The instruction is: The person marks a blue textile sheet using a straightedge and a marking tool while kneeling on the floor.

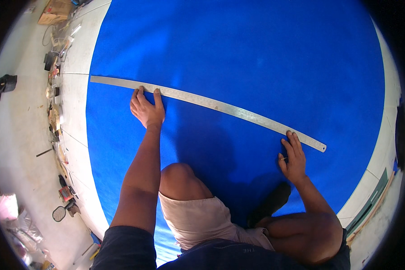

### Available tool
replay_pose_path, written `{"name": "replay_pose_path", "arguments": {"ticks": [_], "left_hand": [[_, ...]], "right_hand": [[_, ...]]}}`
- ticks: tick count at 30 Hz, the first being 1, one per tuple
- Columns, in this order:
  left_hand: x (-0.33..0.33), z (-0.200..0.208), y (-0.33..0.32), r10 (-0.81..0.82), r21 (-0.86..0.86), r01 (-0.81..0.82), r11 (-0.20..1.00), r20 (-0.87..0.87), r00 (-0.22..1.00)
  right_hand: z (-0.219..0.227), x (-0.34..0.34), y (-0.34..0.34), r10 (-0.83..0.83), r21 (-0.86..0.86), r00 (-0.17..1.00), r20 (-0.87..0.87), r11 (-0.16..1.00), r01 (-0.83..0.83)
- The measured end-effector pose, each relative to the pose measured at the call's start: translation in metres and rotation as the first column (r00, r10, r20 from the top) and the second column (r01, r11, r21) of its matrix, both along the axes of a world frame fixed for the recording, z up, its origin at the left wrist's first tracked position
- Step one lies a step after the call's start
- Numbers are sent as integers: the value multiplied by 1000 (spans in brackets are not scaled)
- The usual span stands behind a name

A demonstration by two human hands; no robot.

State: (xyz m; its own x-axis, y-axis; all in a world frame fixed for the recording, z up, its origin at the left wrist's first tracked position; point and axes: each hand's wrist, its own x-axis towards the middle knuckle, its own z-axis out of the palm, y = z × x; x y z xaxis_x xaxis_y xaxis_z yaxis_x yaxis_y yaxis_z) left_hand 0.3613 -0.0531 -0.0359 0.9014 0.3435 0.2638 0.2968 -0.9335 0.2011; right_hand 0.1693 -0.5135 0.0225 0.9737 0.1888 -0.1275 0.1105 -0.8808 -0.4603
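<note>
A long steel ruler [217,108] lies flat across a wide blue sheet of cloth or carpet [265,49], slanting from far left down to near right. Toward its left part, my left hand [147,109] rests with the fingertips on the ruler's near edge, fingers spread. Close to the ruler's right end, which has a small hole, my right hand [293,157] presses its fingertips on the near edge, thumb apart and a ring on one finger. Neither hand wraps round the ruler.
My knees and a dark-socked foot [271,203] are on the blue sheet. Pale floor tiles [75,96] border it. Along the left wall lie several tools and small items, a cardboard box [55,11] and plastic bags [24,225]. A green board [369,200] lies at the right edge.
</note>
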Motion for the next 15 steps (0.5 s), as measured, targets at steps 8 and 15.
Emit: {"name": "replay_pose_path", "arguments": {"ticks": [8,15], "left_hand": [[0,-4,1,7,-17,-7,1000,2,1000],[-1,-3,2,13,-30,-13,999,-9,1000]], "right_hand": [[2,1,0,-2,-7,1000,-14,1000,2],[-1,1,-1,7,12,1000,10,1000,-7]]}}
